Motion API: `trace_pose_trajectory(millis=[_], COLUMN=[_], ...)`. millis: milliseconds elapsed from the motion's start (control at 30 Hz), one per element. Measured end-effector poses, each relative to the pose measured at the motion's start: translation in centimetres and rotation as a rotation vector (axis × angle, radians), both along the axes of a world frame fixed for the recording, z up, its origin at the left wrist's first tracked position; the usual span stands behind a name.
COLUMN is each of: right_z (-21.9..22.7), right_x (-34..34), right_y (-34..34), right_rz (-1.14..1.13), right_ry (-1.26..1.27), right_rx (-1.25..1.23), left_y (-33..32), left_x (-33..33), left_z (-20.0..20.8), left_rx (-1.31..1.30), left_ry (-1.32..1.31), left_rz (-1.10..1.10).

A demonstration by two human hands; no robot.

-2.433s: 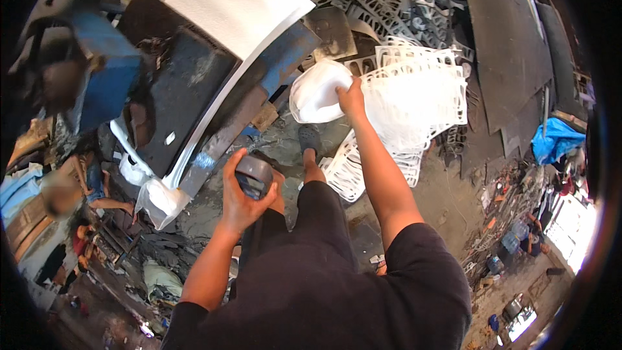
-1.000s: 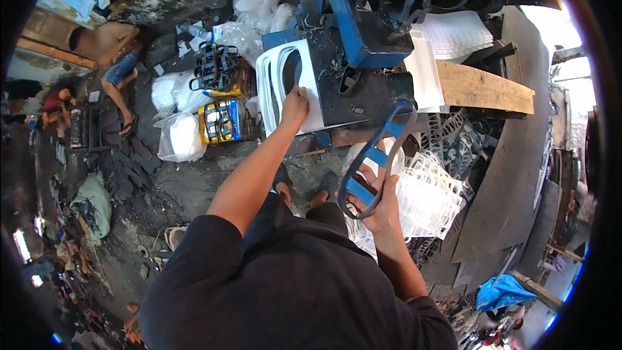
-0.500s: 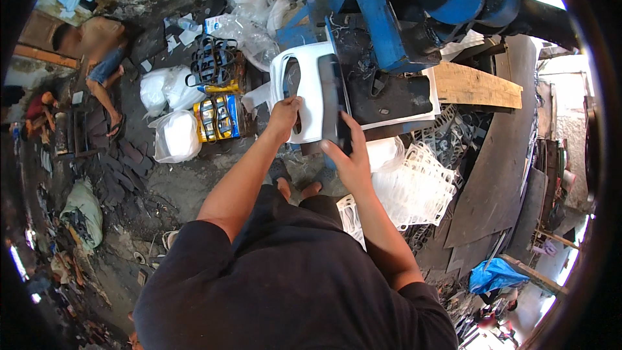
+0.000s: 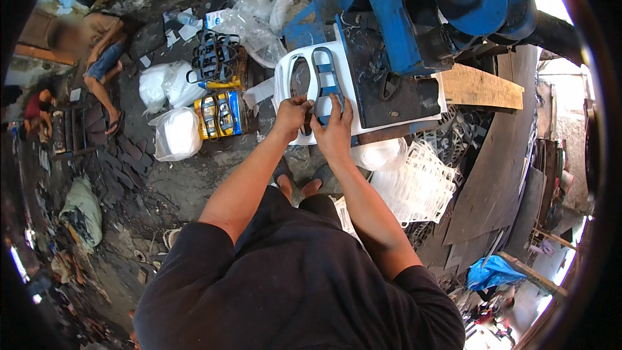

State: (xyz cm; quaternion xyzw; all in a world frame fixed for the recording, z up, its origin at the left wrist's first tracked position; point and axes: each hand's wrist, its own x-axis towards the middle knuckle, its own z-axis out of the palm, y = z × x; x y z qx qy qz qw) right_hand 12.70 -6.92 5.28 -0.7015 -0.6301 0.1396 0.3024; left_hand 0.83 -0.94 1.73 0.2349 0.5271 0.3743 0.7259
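The sole-shaped cutting die (image 4: 326,69) lies on the smooth, foam-like white sheet (image 4: 346,82); if the right hand's (image 4: 334,124) grip, pinching its near end, slipped, it could skid over the sheet's cut edge. The left hand's (image 4: 293,118) fingers curl there, hold unclear. Flat blue crossbars brace the die's rounded, thin-walled loop.

Premises: a workshop. Evidence: a heavy blue machine (image 4: 382,29), a sole-shaped frame (image 4: 326,69) on white sheets (image 4: 282,81), a stack of cut-out sheets (image 4: 418,185), large dark sheets (image 4: 486,162), and dark offcuts (image 4: 126,159) littering a grimy floor (image 4: 172,185).
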Motion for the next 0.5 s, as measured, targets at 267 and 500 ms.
trace_pose_trajectory(millis=[267,500], right_z=[0.6,-3.1], right_x=[0.3,4.0], right_y=[-0.6,-5.7], right_rz=[-0.014,-0.715], right_ry=[-0.109,0.788], right_rx=[0.039,-0.179], left_y=[-0.2,0.4], left_x=[0.2,0.3], left_z=[-1.0,0.2], left_rx=[0.041,0.033], left_ry=[0.037,0.136], left_rz=[-0.008,0.002])
